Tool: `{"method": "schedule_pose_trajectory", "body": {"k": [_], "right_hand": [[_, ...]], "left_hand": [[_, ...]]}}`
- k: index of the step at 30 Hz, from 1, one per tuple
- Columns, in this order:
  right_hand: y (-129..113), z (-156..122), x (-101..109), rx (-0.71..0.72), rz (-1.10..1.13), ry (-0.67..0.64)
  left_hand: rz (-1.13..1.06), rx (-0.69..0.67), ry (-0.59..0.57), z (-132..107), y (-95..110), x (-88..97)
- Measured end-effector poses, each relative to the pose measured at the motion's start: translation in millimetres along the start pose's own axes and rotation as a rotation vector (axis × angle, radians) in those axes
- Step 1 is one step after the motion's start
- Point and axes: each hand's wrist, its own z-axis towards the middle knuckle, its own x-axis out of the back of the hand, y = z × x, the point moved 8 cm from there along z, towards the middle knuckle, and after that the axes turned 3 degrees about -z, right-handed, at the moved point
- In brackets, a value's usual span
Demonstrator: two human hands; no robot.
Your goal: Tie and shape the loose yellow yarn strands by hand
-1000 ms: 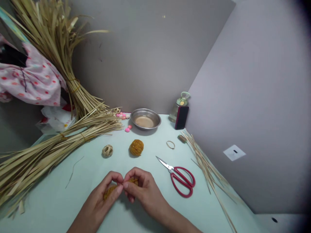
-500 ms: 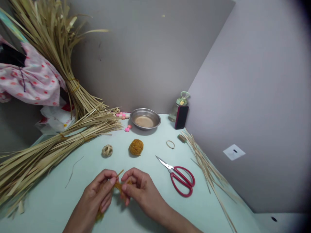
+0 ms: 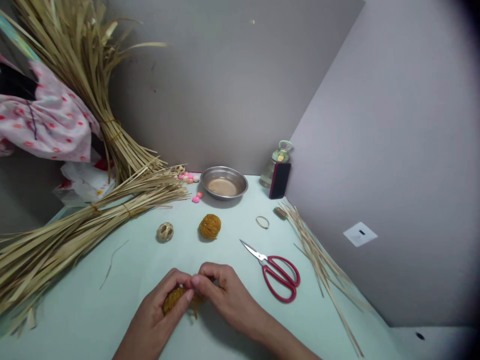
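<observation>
Ochre cord bundle, enclosed by the left hand, the nearer one, lies at about eight o'clock from the meeting fingertips, long axis toward two o'clock; left fingers pinch it, while whether the right hand grips any part cannot be told.

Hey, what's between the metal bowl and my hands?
In the head view, the brown ball lies between the metal bowl and your left hand and right hand.

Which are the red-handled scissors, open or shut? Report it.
Shut: the blades of the red-handled scissors lie together, running to a single point, with the handle loops close side by side.
</observation>
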Motion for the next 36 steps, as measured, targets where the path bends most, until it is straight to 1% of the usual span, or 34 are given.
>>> {"method": "schedule_pose_trajectory", "body": {"k": [3,7,12,17,20,27,30,33,36], "right_hand": [[1,1,2,-0.011,0.068,0.047],[-1,2,3,-0.034,0.166,0.057],[3,4,2,-0.085,0.294,0.061],[5,4,3,-0.095,0.342,0.084],[5,3,2,-0.102,0.35,0.092],[4,4,-1,-0.078,0.41,0.099],[2,4,-4,-0.065,0.418,0.062],[-1,3,-5,-0.04,0.383,0.042],[-1,3,-6,-0.032,0.372,0.038]], "left_hand": [[-0.007,0.026,0.021,0,-5,1.4],[-0.037,0.09,0.063,0,-14,3.8],[-0.026,0.112,0.007,-1,-13,-1.3],[-0.052,0.085,0.032,-3,-9,1.3],[-0.08,0.06,0.004,-3,-7,-0.1],[0.005,0.093,-0.017,-1,-18,1.6],[-0.043,0.083,-0.039,0,-21,2.6],[-0.158,0.09,-0.065,1,-21,2.7],[-0.266,0.111,-0.067,0,-19,1.9]]}}
